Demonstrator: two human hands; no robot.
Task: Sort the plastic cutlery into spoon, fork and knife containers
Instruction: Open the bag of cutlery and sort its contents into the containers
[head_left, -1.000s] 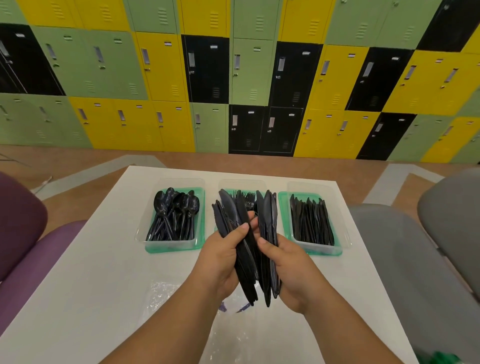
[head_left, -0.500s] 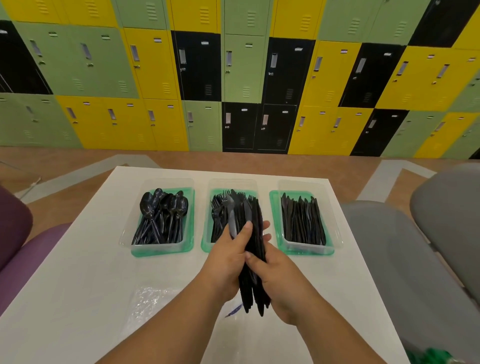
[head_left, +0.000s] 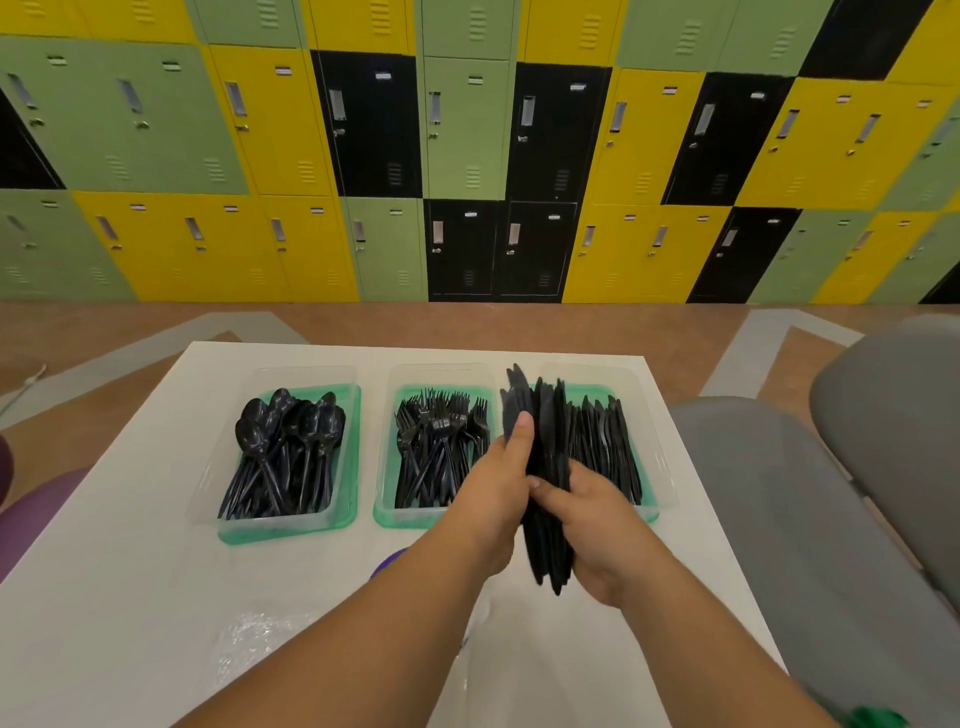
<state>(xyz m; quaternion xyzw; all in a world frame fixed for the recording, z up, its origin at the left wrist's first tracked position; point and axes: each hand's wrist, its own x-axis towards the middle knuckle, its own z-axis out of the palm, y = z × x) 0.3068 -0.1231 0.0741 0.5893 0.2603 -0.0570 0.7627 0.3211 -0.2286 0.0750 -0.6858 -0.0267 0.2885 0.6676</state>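
Hands: both grip one bundle of knives (head_left: 548, 441); the left hand (head_left: 493, 499) clasps it from the left with the thumb laid along the blades, and the right hand (head_left: 597, 525) curls round the handle end from the right
Bundle: black, raised off the surface (head_left: 130, 571), tips pointing toward the far edge, seen over the left side of the knife container (head_left: 652, 512)
Knife container: clear with a green base, near the far right corner, holding sorted knives (head_left: 602, 447)
Fork container (head_left: 410, 514): middle of the far edge, holding forks (head_left: 441, 441)
Spoon container (head_left: 280, 525): toward the far left corner, holding spoons (head_left: 291, 447)
Plastic wrap (head_left: 249, 639): clear, crumpled, by the near edge under the left forearm
Beyond the surface: grey chair (head_left: 779, 519) off the right edge, purple seat (head_left: 41, 514) off the left edge, lockers (head_left: 467, 156) past the far edge
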